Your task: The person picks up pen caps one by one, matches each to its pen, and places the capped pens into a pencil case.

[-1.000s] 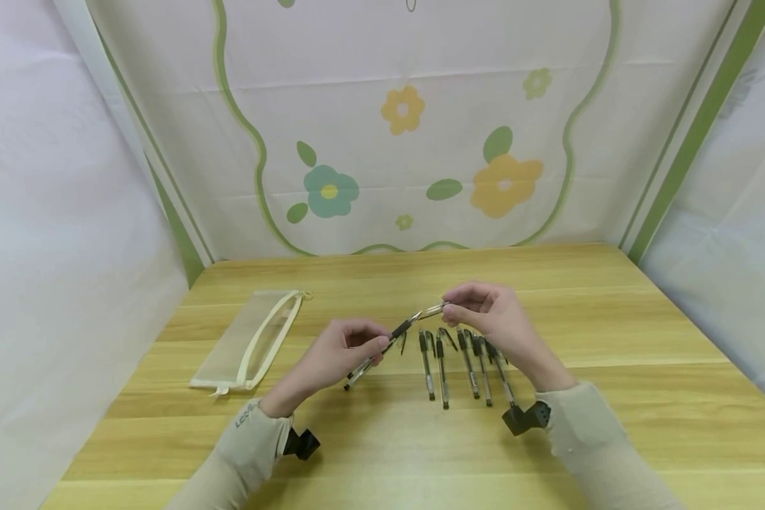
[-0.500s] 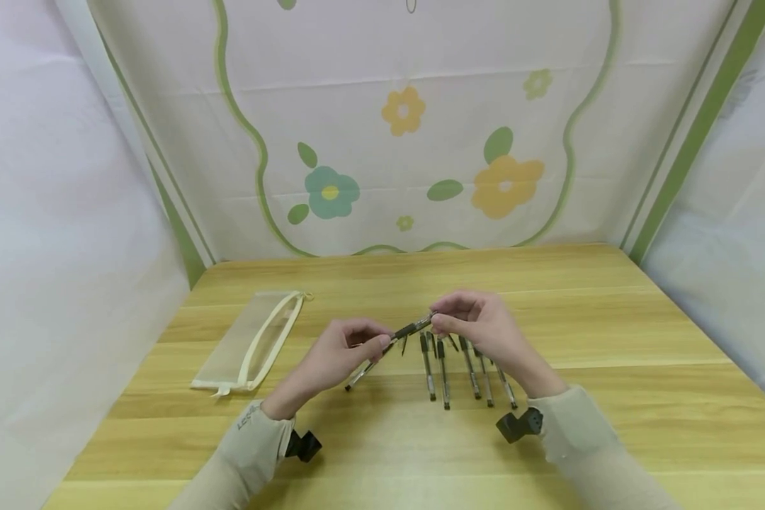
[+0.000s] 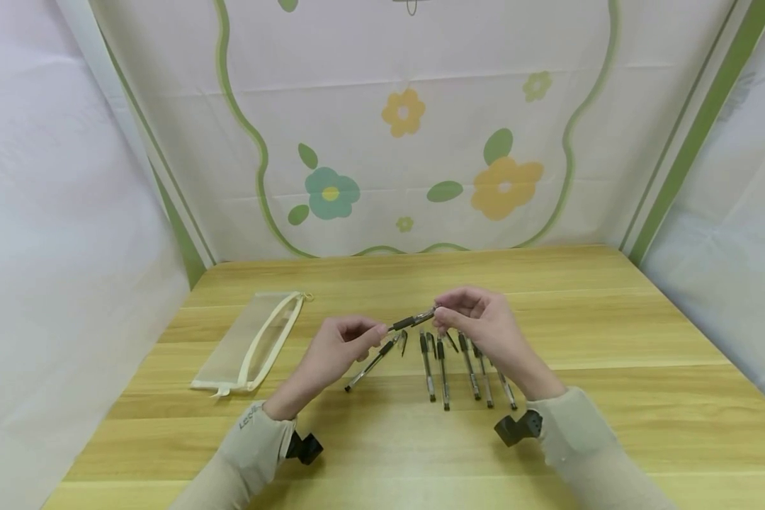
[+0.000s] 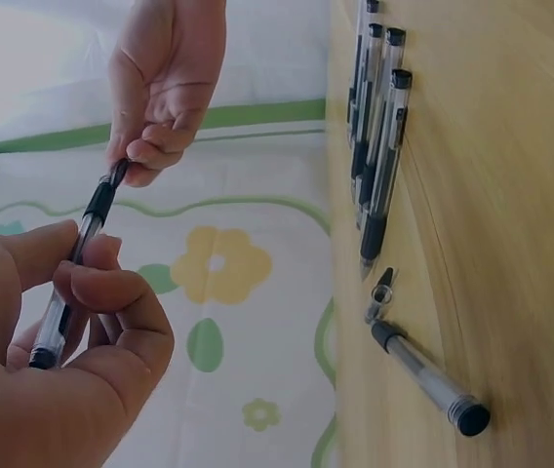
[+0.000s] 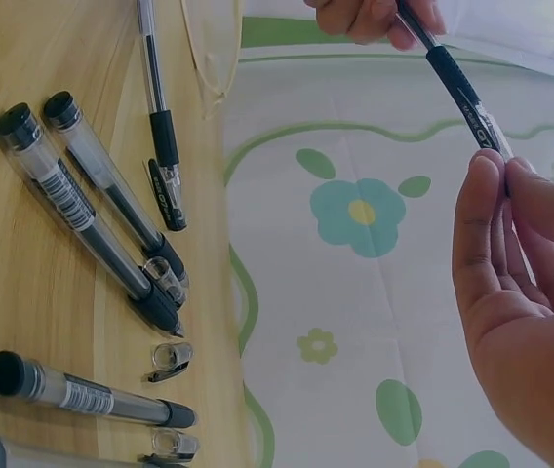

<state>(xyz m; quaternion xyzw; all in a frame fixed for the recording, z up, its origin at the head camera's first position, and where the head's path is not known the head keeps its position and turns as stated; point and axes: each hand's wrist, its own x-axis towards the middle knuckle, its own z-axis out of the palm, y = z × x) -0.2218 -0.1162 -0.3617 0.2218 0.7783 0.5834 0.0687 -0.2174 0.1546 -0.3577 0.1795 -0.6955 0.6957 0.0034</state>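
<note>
A clear gel pen (image 3: 404, 324) with a black grip is held in the air between both hands. My left hand (image 3: 341, 350) pinches its barrel between thumb and fingers. At the other end, my right hand (image 3: 484, 326) pinches the clear cap (image 5: 487, 127), which sits over the pen's tip. Below on the table, several pens (image 3: 445, 379) lie roughly side by side, with loose caps (image 5: 172, 355) near their tips. One more pen (image 3: 368, 370) lies slanted under my left hand, a cap (image 3: 404, 343) by its tip.
A cream mesh pencil pouch (image 3: 229, 350) lies on the left of the wooden table (image 3: 382, 453), its zip gaping. White fabric walls with printed flowers (image 3: 331, 193) stand behind and on both sides.
The cap, first just off the tip, has moved left onto the pen in my right hand. My left hand has slid slightly back toward the barrel's end, and the held pen has shifted right.
</note>
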